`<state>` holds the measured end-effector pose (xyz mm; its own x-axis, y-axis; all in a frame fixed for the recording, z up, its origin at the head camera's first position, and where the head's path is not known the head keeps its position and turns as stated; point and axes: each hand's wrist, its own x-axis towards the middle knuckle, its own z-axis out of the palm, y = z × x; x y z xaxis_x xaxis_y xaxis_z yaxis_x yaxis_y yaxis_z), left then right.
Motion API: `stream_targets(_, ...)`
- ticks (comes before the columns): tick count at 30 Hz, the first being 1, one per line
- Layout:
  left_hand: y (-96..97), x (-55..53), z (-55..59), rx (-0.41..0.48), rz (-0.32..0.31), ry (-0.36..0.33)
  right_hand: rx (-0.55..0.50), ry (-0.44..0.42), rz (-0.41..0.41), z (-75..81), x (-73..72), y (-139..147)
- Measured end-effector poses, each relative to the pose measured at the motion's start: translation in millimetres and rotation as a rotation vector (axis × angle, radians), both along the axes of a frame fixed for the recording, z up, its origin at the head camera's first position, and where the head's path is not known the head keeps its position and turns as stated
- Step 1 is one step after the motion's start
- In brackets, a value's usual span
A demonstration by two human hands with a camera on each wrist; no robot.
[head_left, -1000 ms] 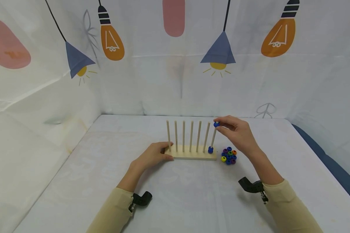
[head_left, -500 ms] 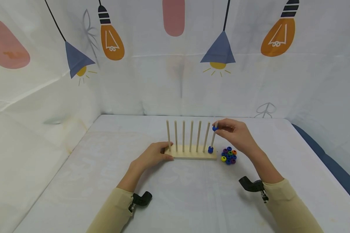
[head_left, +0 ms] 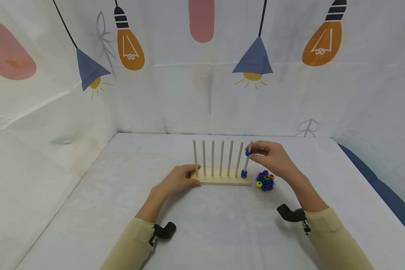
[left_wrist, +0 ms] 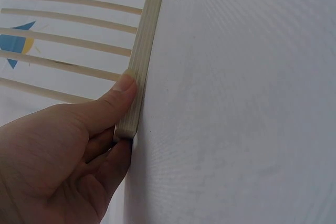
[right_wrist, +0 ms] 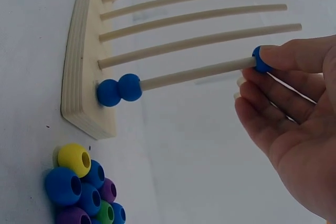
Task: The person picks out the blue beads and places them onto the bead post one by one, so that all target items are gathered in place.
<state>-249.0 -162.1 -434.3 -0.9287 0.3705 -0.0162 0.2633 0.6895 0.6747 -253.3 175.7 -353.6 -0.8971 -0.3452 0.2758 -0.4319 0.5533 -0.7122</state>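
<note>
A wooden peg board (head_left: 225, 180) with several upright pegs stands on the white table. Its left end is gripped by my left hand (head_left: 179, 180), thumb on the front edge in the left wrist view. With thumb and fingertips my right hand (head_left: 273, 157) pinches a blue bead (right_wrist: 261, 60) that sits around the upper part of the rightmost peg (right_wrist: 197, 73). Two more blue beads (right_wrist: 119, 90) are stacked at the foot of that same peg. The other pegs carry no beads.
Just right of the board lies a tight cluster of loose beads (head_left: 264, 180) in blue, yellow, purple, green and orange. A white cloth (head_left: 189, 101) with printed lamps hangs behind the table (head_left: 148, 150).
My right hand has lowered the pinched blue bead from the tip of the rightmost peg a little way down it. The left hand and the board have stayed put.
</note>
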Motion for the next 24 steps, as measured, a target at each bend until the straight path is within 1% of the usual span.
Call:
stream_targets(6,-0.1,-0.5,-0.5,0.007,0.001,-0.003,0.035,-0.025,0.013,-3.0,-2.0,0.1)
stream_targets(12,-0.4,0.2,-0.7,0.006,0.004,-0.002,0.045,-0.051,0.025,-4.8,-3.9,0.7)
stream_targets(17,-0.4,0.8,-0.5,0.013,0.009,-0.009,0.053,-0.063,0.032,-5.4,-4.7,0.6)
stream_targets(24,-0.6,0.8,-0.4,0.007,0.007,0.001,0.081,-0.074,0.045,-8.1,-6.5,-0.6)
